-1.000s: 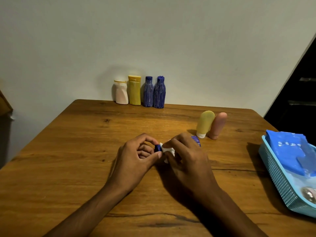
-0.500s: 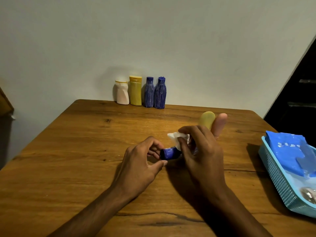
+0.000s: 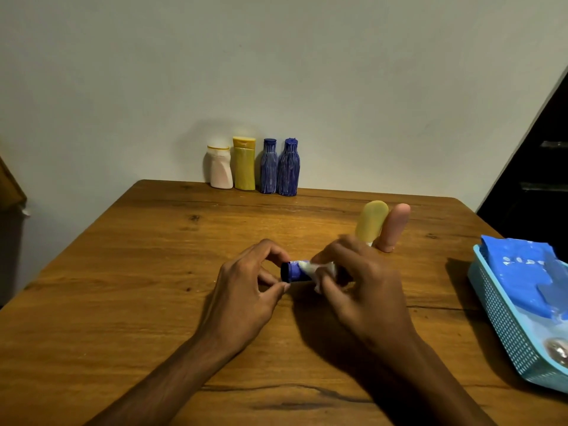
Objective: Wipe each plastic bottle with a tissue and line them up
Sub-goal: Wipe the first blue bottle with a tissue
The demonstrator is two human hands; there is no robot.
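Left hand [image 3: 246, 298] pinching the cap end of a small blue bottle [image 3: 293, 271] lying sideways over the wooden table [image 3: 123, 287], right hand [image 3: 362, 290] fingers curling, pressing a white tissue [image 3: 318, 269] around its body

Four bottles [image 3: 254, 167] stood in a row at the table's [image 3: 123, 272] far edge. Nearer and right of them lay two tubes [image 3: 382, 226]; farther right sat a basket [image 3: 504, 327].

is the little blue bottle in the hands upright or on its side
On its side: the blue bottle lies level between both hands, cap end toward the left hand, tissue round its body.
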